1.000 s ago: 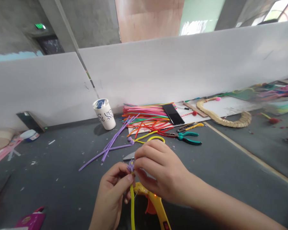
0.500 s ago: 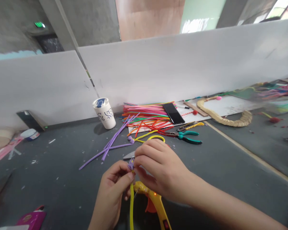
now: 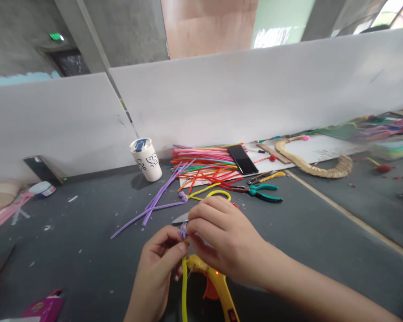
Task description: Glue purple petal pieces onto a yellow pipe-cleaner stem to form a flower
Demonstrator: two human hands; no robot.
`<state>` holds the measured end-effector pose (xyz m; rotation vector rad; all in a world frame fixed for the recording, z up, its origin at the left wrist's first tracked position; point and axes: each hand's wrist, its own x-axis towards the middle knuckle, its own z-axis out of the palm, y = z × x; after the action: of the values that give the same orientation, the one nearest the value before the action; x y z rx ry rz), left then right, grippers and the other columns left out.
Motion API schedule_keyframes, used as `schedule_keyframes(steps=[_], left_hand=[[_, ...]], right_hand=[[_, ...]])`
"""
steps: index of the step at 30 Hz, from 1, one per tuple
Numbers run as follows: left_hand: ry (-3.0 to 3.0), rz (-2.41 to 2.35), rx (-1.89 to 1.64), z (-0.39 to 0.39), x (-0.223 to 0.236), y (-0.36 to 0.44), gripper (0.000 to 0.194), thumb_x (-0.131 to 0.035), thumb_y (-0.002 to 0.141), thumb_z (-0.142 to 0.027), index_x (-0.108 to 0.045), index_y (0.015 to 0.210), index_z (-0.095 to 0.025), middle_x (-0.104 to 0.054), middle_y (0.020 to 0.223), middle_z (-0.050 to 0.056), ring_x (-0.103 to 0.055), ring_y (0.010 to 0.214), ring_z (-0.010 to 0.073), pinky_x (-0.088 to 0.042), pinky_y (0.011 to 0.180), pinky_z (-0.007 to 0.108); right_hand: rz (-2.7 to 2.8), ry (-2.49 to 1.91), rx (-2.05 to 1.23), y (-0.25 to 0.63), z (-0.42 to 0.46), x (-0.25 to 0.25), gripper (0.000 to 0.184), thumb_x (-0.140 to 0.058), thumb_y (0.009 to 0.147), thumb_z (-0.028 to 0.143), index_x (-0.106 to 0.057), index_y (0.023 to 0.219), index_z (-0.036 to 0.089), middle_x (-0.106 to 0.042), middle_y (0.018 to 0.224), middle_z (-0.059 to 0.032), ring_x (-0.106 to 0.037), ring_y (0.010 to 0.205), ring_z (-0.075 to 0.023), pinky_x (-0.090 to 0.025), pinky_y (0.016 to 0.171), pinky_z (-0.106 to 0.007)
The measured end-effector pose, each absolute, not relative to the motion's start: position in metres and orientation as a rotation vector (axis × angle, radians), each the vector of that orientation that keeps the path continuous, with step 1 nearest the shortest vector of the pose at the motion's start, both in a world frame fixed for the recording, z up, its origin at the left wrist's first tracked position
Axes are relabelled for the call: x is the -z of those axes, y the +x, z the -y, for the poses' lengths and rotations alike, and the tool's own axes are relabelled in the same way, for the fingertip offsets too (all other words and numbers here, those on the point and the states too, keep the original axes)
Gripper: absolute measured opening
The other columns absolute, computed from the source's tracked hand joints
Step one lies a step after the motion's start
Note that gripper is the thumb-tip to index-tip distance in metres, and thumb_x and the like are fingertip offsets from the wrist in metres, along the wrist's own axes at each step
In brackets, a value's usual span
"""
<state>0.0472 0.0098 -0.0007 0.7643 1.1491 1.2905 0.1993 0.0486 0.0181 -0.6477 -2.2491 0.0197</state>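
My left hand (image 3: 159,264) is closed, thumb and fingers pinching a pipe-cleaner flower just below its small purple head (image 3: 183,230). The flower's yellow pipe-cleaner stem (image 3: 184,290) hangs down toward me. My right hand (image 3: 218,237) is closed at the right side of the purple head, its fingertips pressed against it and partly hidden. A scissor blade (image 3: 180,219) shows just behind the fingers. Beneath my hands lies a yellow hot glue gun (image 3: 218,281) with an orange trigger and a lit red light.
Loose purple pipe cleaners (image 3: 161,192) and another purple-and-yellow piece (image 3: 183,196) lie ahead. Behind them are a multicoloured pipe-cleaner bundle (image 3: 201,156), a phone (image 3: 242,159) and a white cup (image 3: 147,163). Teal-handled pliers (image 3: 263,192) rest to the right. A white partition (image 3: 221,98) borders the table.
Both hands keep the same hold on the flower, with hardly any movement. The view has shifted very slightly.
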Motion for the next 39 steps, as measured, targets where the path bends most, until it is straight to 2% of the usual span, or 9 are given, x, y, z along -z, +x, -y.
schedule_keyframes(steps=[5, 10, 15, 21, 25, 30, 34, 36, 39], left_hand=[[0.764, -1.139, -1.295, -0.009, 0.001, 0.047, 0.015, -0.078, 0.061, -0.021, -0.063, 0.06, -0.018, -0.05, 0.049, -0.007, -0.039, 0.041, 0.005, -0.031, 0.039, 0.015], [0.789, -1.122, -1.344, -0.007, 0.0, 0.046, 0.011, -0.08, 0.062, -0.021, -0.069, 0.064, -0.019, -0.059, 0.054, -0.004, -0.045, 0.045, 0.0066, -0.034, 0.041, 0.014], [1.008, -1.132, -1.479, -0.005, 0.002, 0.043, 0.007, -0.08, 0.07, -0.029, -0.077, 0.071, -0.022, -0.069, 0.066, 0.002, -0.047, 0.043, 0.0077, -0.034, 0.04, 0.019], [1.238, -1.238, -1.555, -0.003, 0.0, 0.043, 0.006, -0.08, 0.069, -0.029, -0.078, 0.066, -0.025, -0.067, 0.061, 0.002, -0.051, 0.051, 0.0142, -0.034, 0.042, 0.023], [0.986, -1.138, -1.463, -0.003, 0.0, 0.043, 0.014, -0.087, 0.061, -0.031, -0.078, 0.066, -0.022, -0.067, 0.06, 0.002, -0.048, 0.049, 0.0106, -0.032, 0.041, 0.018], [0.747, -0.969, -1.29, -0.004, -0.003, 0.04, 0.027, -0.09, 0.058, -0.036, -0.072, 0.066, -0.018, -0.061, 0.048, -0.003, -0.033, 0.035, -0.0004, -0.021, 0.036, 0.009], [0.676, -0.891, -1.225, -0.007, -0.004, 0.038, 0.027, -0.088, 0.064, -0.033, -0.069, 0.064, -0.014, -0.063, 0.053, -0.003, -0.03, 0.033, -0.0044, -0.022, 0.035, 0.007], [0.658, -0.869, -1.208, -0.01, -0.003, 0.035, 0.027, -0.085, 0.068, -0.032, -0.066, 0.061, -0.013, -0.059, 0.049, -0.004, -0.028, 0.031, -0.0044, -0.022, 0.033, 0.007], [0.629, -0.842, -1.21, -0.014, -0.002, 0.029, 0.029, -0.082, 0.071, -0.033, -0.065, 0.058, -0.013, -0.049, 0.041, -0.008, -0.025, 0.029, -0.0032, -0.023, 0.03, 0.008]], right_hand=[[2.215, -0.627, -0.087, 0.2, -0.049, -0.02, 0.016, -0.048, 0.093, 0.014, -0.061, 0.084, 0.016, -0.065, 0.084, -0.0069, -0.05, 0.075, -0.018, -0.045, 0.072, -0.033], [2.018, -0.612, -0.553, 0.206, -0.051, -0.028, 0.014, -0.058, 0.081, 0.007, -0.062, 0.091, 0.017, -0.063, 0.092, -0.0052, -0.058, 0.088, -0.0167, -0.048, 0.079, -0.03], [1.842, -0.715, -0.939, 0.211, -0.054, -0.032, 0.016, -0.06, 0.078, 0.007, -0.062, 0.088, 0.019, -0.064, 0.09, -0.0008, -0.06, 0.085, -0.0146, -0.05, 0.078, -0.028], [1.89, -0.661, -1.212, 0.208, -0.05, -0.035, 0.026, -0.067, 0.075, 0.009, -0.067, 0.099, 0.02, -0.065, 0.095, -0.0015, -0.06, 0.089, -0.0158, -0.05, 0.082, -0.031], [1.931, -0.585, -1.198, 0.206, -0.046, -0.037, 0.034, -0.065, 0.073, 0.005, -0.065, 0.105, 0.017, -0.063, 0.098, -0.0026, -0.058, 0.09, -0.0154, -0.049, 0.084, -0.03], [1.899, -0.698, -1.139, 0.204, -0.045, -0.041, 0.016, -0.066, 0.08, 0.008, -0.067, 0.092, 0.017, -0.063, 0.087, -0.0002, -0.06, 0.084, -0.0136, -0.051, 0.079, -0.027], [2.116, -1.068, -0.784, 0.205, -0.05, -0.043, 0.011, -0.062, 0.085, 0.01, -0.065, 0.092, 0.018, -0.068, 0.084, 0.0006, -0.065, 0.075, -0.0111, -0.05, 0.066, -0.019], [2.237, -1.257, -0.606, 0.207, -0.049, -0.037, 0.012, -0.06, 0.087, 0.016, -0.066, 0.075, 0.018, -0.066, 0.066, 0.0012, -0.061, 0.059, -0.0117, -0.041, 0.049, -0.019], [2.412, -1.409, -0.493, 0.21, -0.038, -0.013, 0.041, -0.069, 0.08, 0.031, -0.055, 0.043, 0.019, -0.051, 0.038, 0.0001, -0.05, 0.037, -0.013, -0.017, 0.039, -0.025]])
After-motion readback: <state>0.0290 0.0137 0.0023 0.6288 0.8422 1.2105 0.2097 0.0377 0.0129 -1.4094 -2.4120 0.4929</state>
